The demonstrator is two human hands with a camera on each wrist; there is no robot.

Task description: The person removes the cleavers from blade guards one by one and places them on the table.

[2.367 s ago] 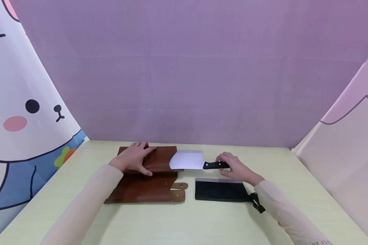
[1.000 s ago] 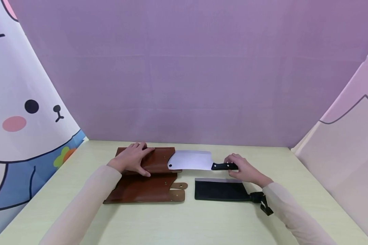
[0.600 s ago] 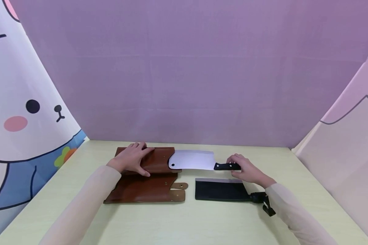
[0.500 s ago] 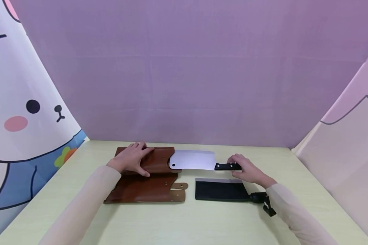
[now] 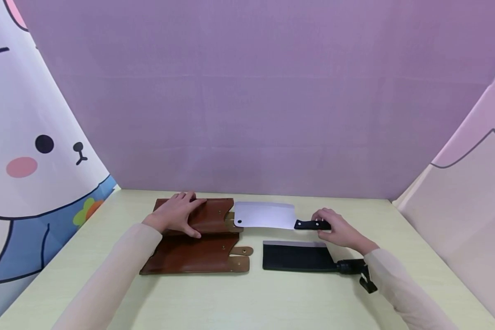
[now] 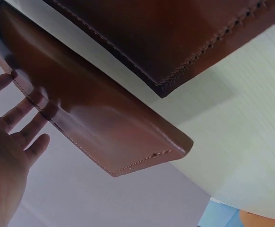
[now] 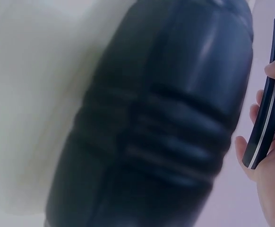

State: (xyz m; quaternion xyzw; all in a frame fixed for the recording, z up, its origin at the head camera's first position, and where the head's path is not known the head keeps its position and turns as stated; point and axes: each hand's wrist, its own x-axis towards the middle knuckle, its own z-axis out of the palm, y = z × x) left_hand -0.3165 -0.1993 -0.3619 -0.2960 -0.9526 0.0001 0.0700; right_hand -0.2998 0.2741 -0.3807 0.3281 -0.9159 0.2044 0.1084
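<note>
My left hand grips the far brown leather knife sheath across its width, thumb along the near edge. In the left wrist view, its fingers bend against the stitched side of that sheath. My right hand pinches the black riveted handle of a cleaver, thumb and fingers on opposite sides of the handle. The cleaver's whole silver blade shows, its front end right at the sheath's mouth and overlapping the tan strap there. A hole is visible near the blade's front corner.
A second brown sheath with snap straps lies just nearer than the first. To its right is a black-bladed cleaver, its ridged black handle partly under the right forearm. A purple backdrop rises behind the table.
My right hand has drawn the cleaver rightward, and its blade has come out of the far sheath. The tan strap at the mouth now shows. My left hand has stayed nearly in place.
</note>
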